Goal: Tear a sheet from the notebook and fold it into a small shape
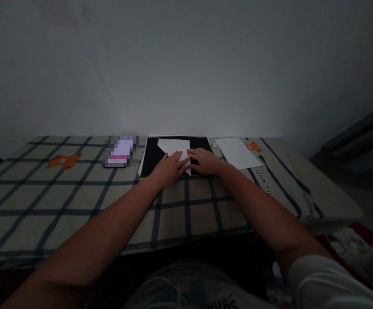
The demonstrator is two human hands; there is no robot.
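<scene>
- Dim grey wall (186, 73) across the upper half of the frame.
- Bench (77, 199) under cream, blue-checked cloth, spanning middle and lower left.
- Red bin (368, 233) at lower right, with white scraps inside.
- Black pad (150, 156) flat at centre.
- Loose white sheet (236, 153) right of centre.
- Folded white paper (173, 145) at centre, on the pad.
- Left hand (170, 167) nearly flat on it, fingers extended, grasping nothing.
- Right hand (204, 161) beside, fingertips on it; cannot tell whether pinching.
- Pixelated phone (122, 148) left of centre.

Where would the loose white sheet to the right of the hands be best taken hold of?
Probably its near right corner, pinched from the right: the white sheet appears flat on the checked cloth, and that corner is clear of the right hand.
</scene>
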